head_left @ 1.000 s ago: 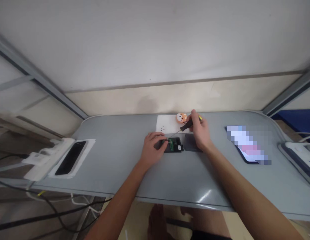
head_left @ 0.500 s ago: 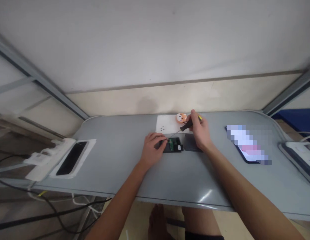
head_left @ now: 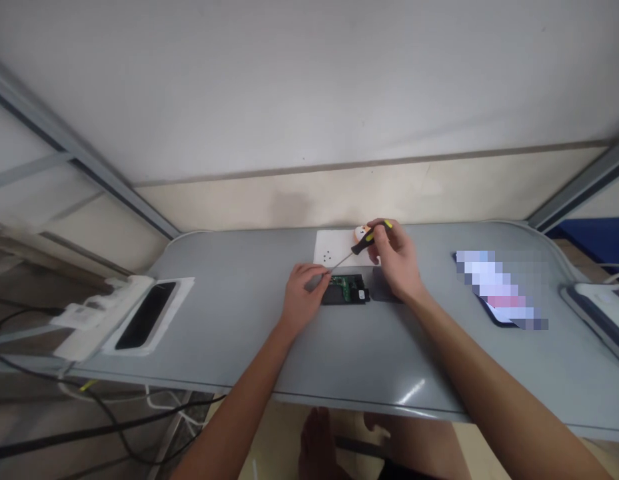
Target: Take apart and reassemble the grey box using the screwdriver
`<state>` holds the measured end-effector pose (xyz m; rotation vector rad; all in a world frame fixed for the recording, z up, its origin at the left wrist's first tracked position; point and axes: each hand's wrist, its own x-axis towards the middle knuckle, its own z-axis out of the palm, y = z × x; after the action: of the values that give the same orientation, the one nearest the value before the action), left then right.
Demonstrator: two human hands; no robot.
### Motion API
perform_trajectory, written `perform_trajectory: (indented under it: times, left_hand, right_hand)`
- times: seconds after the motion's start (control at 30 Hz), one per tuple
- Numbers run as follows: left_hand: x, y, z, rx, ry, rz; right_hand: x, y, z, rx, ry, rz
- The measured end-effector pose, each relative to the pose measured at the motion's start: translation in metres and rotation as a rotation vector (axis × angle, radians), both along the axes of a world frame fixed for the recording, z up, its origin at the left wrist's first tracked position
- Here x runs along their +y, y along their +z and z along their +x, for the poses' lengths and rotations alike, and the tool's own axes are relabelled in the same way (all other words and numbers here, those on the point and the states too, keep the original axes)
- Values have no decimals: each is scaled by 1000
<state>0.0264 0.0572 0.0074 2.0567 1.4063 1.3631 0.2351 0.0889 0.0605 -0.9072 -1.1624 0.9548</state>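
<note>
A black and yellow screwdriver is gripped by my right hand, its shaft slanting down to the left. My left hand is at the left end of a black casing with a green circuit board, thumb and index finger pinched near the screwdriver's tip; anything between them is too small to make out. Partly under my right hand lies a dark flat cover. Behind the casing, several tiny dark screws rest on a white sheet, beside an orange and white round item.
On the grey table, a dark phone-like device lies on white paper near a white power strip at the left. A phone with a lit, blurred screen and a white device are at the right.
My right hand has shifted its grip on the screwdriver, showing more of the yellow-marked handle. The tip has risen slightly, and my left fingertips have moved a little left and up from the board.
</note>
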Motion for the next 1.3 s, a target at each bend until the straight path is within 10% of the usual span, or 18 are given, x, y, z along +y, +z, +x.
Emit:
perform_trajectory:
  times: [1.3]
  left_hand:
    - [3, -6, 1, 249, 9, -123]
  right_hand:
    - [3, -17, -6, -61, 93, -33]
